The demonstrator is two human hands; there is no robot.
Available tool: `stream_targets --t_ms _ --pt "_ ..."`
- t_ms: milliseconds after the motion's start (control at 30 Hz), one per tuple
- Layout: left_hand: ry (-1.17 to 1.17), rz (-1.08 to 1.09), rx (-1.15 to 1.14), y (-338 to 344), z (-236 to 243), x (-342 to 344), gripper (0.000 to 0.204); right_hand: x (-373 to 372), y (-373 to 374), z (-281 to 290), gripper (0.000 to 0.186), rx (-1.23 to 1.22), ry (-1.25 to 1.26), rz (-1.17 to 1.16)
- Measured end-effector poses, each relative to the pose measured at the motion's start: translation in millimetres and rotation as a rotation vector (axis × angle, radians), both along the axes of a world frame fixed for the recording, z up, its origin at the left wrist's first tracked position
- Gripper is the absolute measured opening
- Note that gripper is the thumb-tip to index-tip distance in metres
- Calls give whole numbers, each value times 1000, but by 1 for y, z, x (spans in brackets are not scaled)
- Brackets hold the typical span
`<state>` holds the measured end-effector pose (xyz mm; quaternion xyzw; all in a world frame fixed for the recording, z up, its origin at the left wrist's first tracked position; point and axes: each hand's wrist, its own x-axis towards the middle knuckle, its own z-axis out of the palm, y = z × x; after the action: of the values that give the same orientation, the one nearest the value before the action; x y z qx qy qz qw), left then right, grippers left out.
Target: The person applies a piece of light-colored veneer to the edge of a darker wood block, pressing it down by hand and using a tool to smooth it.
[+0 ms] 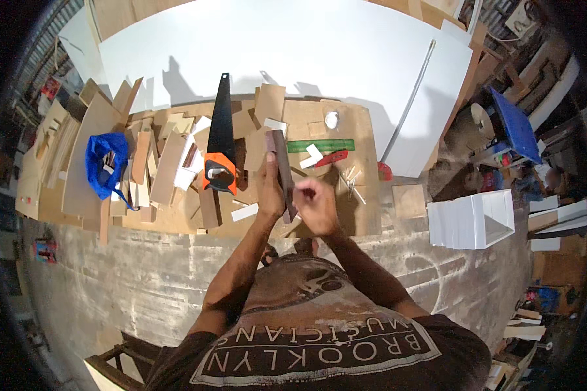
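My left hand is closed along a dark reddish-brown wooden strip, which points away from me over the worktable. Its thumb lies up the strip's left side. Just right of the strip's near end is my right hand, its fingers curled in and slightly blurred. Whether anything small is between those fingers is hidden. A handsaw with a black blade and orange handle lies to the left, blade pointing away. Past my right hand lie a green ruler, a red-handled tool and a small white angled piece.
Wood offcuts and a blue bag crowd the left of the worktable. A large white panel stands behind it. Thin sticks lie to the right. On the floor at right is a white box.
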<state>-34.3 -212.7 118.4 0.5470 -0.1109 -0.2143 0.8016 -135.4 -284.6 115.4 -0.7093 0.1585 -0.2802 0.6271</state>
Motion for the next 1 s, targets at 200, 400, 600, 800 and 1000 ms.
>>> stream_targets --t_ms 200,400,600,800,1000 --pt "18 -93 63 0 17 3 52 16 -12 7 5 -348 -14 -106" --pt "-14 -105 -51 -5 7 10 49 26 -10 12 5 -80 146 -103" --pt "-42 -132 -36 -4 17 8 49 29 -12 23 3 -115 142 -131" --pt "-20 -97 -62 -4 -10 32 47 29 4 12 2 -56 47 -107" --pt "21 -192 -92 -5 9 13 49 61 -36 34 3 410 60 -60"
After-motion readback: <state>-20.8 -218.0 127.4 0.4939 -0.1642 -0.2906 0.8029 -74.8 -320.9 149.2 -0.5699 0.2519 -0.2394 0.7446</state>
